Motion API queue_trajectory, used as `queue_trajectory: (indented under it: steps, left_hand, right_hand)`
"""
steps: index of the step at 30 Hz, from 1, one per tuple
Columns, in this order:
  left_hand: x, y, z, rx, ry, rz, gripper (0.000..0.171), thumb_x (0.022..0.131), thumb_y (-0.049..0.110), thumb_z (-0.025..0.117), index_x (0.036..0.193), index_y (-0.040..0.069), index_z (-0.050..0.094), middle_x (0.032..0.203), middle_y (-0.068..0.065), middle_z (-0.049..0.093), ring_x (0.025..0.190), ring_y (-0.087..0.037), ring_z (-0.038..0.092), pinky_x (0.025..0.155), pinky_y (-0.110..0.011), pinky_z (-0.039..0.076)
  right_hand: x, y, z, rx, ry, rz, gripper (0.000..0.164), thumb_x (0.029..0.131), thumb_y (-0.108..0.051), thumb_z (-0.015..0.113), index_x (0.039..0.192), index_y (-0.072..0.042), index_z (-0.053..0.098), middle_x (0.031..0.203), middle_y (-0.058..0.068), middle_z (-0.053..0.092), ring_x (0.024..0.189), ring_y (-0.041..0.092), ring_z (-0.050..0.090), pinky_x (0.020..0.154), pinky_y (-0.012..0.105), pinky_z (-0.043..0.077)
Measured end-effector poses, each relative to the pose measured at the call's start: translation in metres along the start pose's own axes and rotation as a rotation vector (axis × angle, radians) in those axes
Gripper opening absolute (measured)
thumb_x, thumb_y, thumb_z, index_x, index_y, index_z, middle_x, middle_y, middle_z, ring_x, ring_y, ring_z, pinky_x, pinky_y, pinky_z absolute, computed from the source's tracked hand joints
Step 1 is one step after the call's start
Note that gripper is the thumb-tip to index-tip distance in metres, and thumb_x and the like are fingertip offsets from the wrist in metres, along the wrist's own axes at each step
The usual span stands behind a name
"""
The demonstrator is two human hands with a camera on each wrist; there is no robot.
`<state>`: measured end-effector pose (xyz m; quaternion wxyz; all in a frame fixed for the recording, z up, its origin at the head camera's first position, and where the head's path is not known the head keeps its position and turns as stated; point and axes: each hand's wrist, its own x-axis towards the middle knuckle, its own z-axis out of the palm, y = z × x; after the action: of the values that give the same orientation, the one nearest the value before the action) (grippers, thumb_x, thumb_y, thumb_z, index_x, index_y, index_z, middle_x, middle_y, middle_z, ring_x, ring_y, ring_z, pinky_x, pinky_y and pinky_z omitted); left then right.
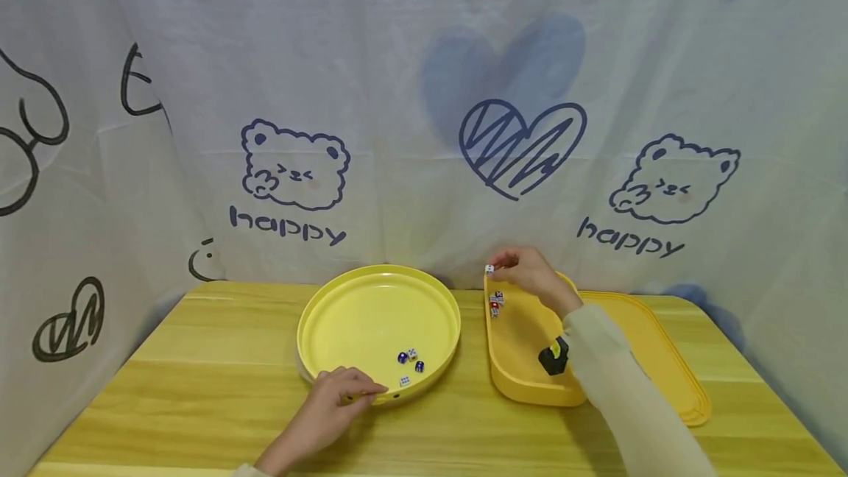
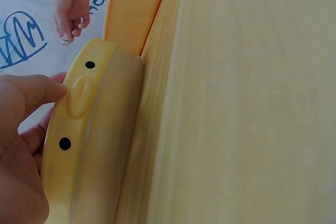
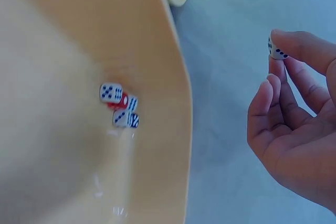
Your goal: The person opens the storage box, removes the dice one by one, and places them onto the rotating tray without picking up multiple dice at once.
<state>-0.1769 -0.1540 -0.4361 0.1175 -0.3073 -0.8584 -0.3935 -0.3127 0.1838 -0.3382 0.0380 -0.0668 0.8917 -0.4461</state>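
Note:
My left hand (image 1: 334, 403) pinches the near rim of a round yellow tray (image 1: 358, 315). In the left wrist view the thumb lies by the raised beak (image 2: 80, 98) on the tray's side, the other fingers behind the rim. Blue and white dice (image 1: 412, 353) lie inside, toward its near right. Between thumb and fingertips my right hand (image 1: 530, 271) holds a white die (image 3: 277, 51) with dark pips, over the far left corner of a deep orange-yellow box (image 1: 536, 392). Down in that box, a small cluster of white, red and blue dice (image 3: 119, 102) lies against the wall.
A flat orange-yellow lid (image 1: 636, 330) lies on the wooden table (image 1: 218, 374), right of the box. Inside the box, near my right forearm, is a black object with a yellow patch (image 1: 553, 358). A printed white curtain (image 1: 397, 94) hangs behind the table.

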Motion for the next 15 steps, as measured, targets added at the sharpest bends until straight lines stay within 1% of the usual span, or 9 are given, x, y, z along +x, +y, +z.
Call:
queue_trajectory:
  steps: [4,9,13,15]
  left_hand:
    - [0.0,0.0,0.0,0.001,-0.008,-0.001,0.016,0.085,0.009,0.071,0.098,0.016,0.076,0.09,0.013,0.068,0.081,-0.003,0.054,0.075,-0.032,0.032]
    - [0.002,0.0,-0.002,0.004,0.007,0.019,0.015,0.085,0.008,0.071,0.097,0.016,0.076,0.089,0.012,0.068,0.081,-0.003,0.055,0.074,-0.032,0.032]
    - [0.001,0.0,-0.001,0.01,0.008,0.022,0.015,0.085,0.008,0.071,0.097,0.016,0.076,0.089,0.012,0.068,0.081,-0.003,0.055,0.074,-0.032,0.032]
    - [0.001,0.0,-0.001,0.007,0.004,0.016,0.015,0.085,0.008,0.071,0.097,0.015,0.076,0.09,0.013,0.068,0.082,-0.003,0.055,0.075,-0.032,0.032]
  right_hand:
    - [-0.01,-0.006,0.001,0.013,-0.01,-0.015,0.02,0.088,-0.012,0.07,0.105,-0.002,0.066,0.098,0.009,0.062,0.09,0.025,0.054,0.082,0.036,0.046]
    - [-0.022,-0.014,0.005,0.037,-0.011,-0.045,0.021,0.088,-0.013,0.071,0.105,-0.002,0.066,0.097,0.008,0.063,0.088,0.025,0.054,0.08,0.035,0.045]
    - [-0.034,-0.018,0.012,0.049,-0.024,-0.069,0.02,0.087,-0.013,0.071,0.104,-0.004,0.066,0.094,0.007,0.062,0.085,0.023,0.052,0.077,0.034,0.044]
    - [-0.039,-0.019,0.017,0.052,-0.023,-0.09,0.019,0.086,-0.012,0.072,0.102,-0.004,0.067,0.09,0.006,0.061,0.083,0.023,0.051,0.073,0.033,0.044]
